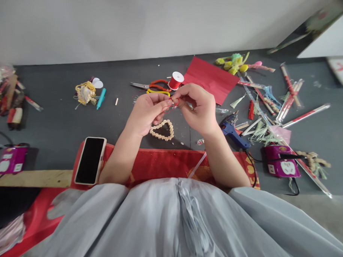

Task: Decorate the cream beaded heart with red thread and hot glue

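Note:
My left hand [146, 112] and my right hand [198, 107] meet over the middle of the table. Both are closed, fingertips pinching a thin red thread [166, 107] that loops between them. Something small and pale sits at the fingertips, too small to name. Just below my left hand lies a heart-shaped ring of cream beads [162, 137]. Behind the hands are a spool of red thread [176, 80] with a white end and scissors [150, 86] with orange and yellow handles. A red sheet of paper [210, 79] lies behind my right hand.
A blue glue gun [234, 131] lies right of my right forearm, its cord running down. Purple power sockets [279, 163] and wrapped sticks [290, 96] lie farther right. A phone [90, 160] rests by my left forearm on a red cloth [158, 164]. A turquoise marker [101, 98] lies left.

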`<state>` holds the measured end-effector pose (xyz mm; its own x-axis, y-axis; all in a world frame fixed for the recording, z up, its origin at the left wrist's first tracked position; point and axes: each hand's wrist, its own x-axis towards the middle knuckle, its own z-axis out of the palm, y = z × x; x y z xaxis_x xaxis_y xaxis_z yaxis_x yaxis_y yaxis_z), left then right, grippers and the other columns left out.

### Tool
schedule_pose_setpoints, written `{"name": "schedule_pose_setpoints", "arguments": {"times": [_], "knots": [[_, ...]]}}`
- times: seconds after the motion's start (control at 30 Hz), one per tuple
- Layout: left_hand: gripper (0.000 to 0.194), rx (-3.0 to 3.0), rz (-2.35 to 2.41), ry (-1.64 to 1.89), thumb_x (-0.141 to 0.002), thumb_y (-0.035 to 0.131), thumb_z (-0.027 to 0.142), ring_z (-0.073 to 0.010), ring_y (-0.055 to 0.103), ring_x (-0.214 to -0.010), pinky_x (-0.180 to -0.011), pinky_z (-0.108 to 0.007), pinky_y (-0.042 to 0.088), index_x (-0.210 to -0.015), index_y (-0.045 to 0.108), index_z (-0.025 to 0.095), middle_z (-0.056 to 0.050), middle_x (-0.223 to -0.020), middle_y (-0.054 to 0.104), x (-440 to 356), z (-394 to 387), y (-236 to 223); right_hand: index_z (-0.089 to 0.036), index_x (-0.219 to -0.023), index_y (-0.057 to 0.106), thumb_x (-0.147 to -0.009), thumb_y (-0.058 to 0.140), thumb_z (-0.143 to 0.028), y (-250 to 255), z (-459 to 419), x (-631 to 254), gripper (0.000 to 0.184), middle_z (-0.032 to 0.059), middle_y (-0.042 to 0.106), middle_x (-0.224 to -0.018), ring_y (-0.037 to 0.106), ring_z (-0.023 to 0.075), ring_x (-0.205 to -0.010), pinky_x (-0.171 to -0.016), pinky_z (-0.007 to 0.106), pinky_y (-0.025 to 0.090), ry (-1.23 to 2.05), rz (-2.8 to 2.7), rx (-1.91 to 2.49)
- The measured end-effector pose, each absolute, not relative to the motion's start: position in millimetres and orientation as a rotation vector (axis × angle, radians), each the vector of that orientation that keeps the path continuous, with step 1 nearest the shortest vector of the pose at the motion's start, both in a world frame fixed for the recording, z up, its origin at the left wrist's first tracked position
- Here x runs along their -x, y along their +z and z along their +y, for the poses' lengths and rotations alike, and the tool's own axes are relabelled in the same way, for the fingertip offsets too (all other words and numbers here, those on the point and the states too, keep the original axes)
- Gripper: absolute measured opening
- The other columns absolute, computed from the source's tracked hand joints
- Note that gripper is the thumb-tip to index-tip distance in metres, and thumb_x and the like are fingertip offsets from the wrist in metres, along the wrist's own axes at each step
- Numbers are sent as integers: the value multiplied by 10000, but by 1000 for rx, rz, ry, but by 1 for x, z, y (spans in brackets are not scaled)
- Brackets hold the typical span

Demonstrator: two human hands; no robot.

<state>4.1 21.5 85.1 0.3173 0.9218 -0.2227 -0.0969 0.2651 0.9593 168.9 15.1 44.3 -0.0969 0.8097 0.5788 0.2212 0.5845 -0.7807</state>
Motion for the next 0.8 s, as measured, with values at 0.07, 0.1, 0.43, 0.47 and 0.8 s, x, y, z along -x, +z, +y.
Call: {"name": "schedule_pose_setpoints", "arguments": {"times": [0.07,0.1,0.43,0.47,0.8], "knots": [[152,-1131,975,903,-787,758,187,4,343,-393,-366,-148,228,-730,619,162,70,-586,508,-2,22,83,-216,-909,676,-928,693,-297,46,13,-168,85,20,693,-881,672,147,-812,-795,357,608,690,-1571,870],[180,-1181,968,931,-772,789,224,-1,351,-402,-371,-155,236,-732,623,168,68,-590,515,-1,22,82,-214,-904,684,-912,718,-301,47,12,-167,94,17,702,-873,682,144,-807,-792,349,612,739,-1531,872],[208,-1830,1068,1179,-849,773,383,-85,582,-605,-553,-212,475,-796,685,203,-5,-784,697,7,12,83,-214,-851,728,-826,811,-413,56,9,-167,217,10,722,-811,683,138,-753,-752,326,623,940,-1442,906],[191,-1880,1069,1218,-869,755,373,-86,587,-609,-556,-215,482,-802,691,205,-6,-797,705,7,10,83,-219,-850,719,-838,799,-417,56,8,-167,214,13,720,-814,680,138,-755,-751,325,621,901,-1459,904],[105,-2059,891,1511,-918,679,194,-78,623,-612,-526,-206,481,-838,741,220,-5,-784,748,2,-11,94,-283,-916,680,-944,635,-264,60,-4,-164,56,32,735,-825,707,194,-790,-763,403,613,105,-1596,701]]}}
